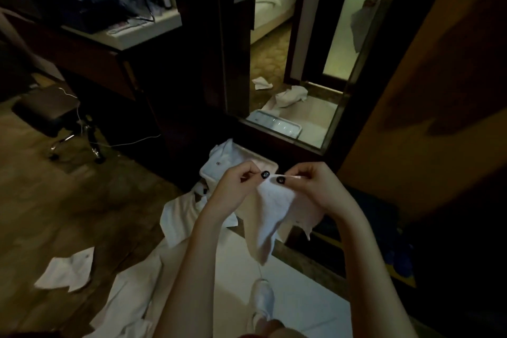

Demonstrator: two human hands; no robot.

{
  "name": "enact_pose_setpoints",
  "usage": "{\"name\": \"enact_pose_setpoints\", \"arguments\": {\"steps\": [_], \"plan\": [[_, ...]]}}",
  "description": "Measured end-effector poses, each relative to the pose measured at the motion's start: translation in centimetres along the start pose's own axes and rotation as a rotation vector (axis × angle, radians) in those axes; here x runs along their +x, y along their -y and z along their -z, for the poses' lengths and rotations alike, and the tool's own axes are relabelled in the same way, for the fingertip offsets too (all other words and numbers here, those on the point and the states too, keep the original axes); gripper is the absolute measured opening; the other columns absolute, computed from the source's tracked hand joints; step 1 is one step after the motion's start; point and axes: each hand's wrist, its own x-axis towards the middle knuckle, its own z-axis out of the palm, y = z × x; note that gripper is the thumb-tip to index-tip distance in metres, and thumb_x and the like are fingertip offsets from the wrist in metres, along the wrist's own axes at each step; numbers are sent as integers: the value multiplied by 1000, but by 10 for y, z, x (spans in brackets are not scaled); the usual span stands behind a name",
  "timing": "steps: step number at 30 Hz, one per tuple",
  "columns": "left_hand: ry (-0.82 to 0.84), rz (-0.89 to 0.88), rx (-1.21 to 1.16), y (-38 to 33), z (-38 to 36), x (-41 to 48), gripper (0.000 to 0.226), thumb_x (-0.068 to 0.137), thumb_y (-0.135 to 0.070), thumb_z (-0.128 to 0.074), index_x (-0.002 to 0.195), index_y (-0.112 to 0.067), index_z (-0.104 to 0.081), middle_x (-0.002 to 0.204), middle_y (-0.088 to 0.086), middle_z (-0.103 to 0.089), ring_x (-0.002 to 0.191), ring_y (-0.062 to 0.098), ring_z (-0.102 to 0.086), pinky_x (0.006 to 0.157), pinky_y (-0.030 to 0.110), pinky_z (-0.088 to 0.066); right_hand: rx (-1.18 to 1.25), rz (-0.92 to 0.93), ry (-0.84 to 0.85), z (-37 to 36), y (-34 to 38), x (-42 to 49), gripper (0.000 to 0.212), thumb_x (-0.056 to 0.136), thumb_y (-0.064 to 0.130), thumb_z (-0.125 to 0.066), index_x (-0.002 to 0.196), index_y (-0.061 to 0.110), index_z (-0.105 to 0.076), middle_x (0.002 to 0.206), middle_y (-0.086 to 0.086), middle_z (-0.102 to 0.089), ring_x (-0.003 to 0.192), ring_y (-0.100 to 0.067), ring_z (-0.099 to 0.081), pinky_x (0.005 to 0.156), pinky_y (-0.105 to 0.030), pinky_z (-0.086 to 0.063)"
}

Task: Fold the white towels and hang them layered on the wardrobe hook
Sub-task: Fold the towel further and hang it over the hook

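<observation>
While both hands are raised in front of the person, the left hand (241, 186) and the right hand (310, 186) each pinch the top edge of a small white towel (271, 217) between thumb and fingers, thumbs almost touching. The towel hangs down between the forearms, its lower corner dangling free. More white towels (65, 271) lie scattered on the floor (68, 206) below. A mirror (296, 49) stands ahead, just beyond the hands.

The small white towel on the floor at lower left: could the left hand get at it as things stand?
Probably not yet: the left hand is pinching the held towel with the right hand, though nothing covers the floor towel.
</observation>
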Motion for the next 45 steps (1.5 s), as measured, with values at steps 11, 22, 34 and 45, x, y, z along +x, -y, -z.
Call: {"name": "enact_pose_setpoints", "arguments": {"steps": [11, 22, 34, 45], "plan": [[77, -170, -158, -44, -49, -43, 39, 75, -34, -74, 71, -8, -45, 67, -1, -35, 66, 11, -34, 61, 19, -29, 209, -61, -196, 42, -26, -101, 14, 86, 19, -73, 73, 15, -73, 75, -3, -71, 71, -11, -66, 68, -25, -52], [377, -136, -619, -89, -128, -48, 31, 74, -17, -70, 54, -25, -48, 59, -7, -38, 56, 8, -32, 55, 25, -23, 584, -21, -114, 94, -58, -150, 9, 82, 29, -69, 77, 23, -72, 129, 5, -63, 118, -6, -60, 89, -29, -50], [226, -292, -200, -113, -228, -58, 36, 82, -19, -68, 54, -23, -46, 59, -10, -41, 58, 4, -36, 58, 18, -31, 399, 18, -280, 192, -83, -227, 21, 86, 15, -73, 66, 19, -69, 64, 5, -67, 47, 0, -59, 42, -11, -42], [154, -430, 97, -118, -281, -71, 20, 74, -24, -77, 67, -20, -58, 77, -15, -49, 70, 7, -46, 64, 22, -35, 304, 140, -544, 237, -105, -270, 24, 82, 18, -78, 62, 19, -65, 67, 6, -65, 62, -8, -61, 53, -19, -44]]}}
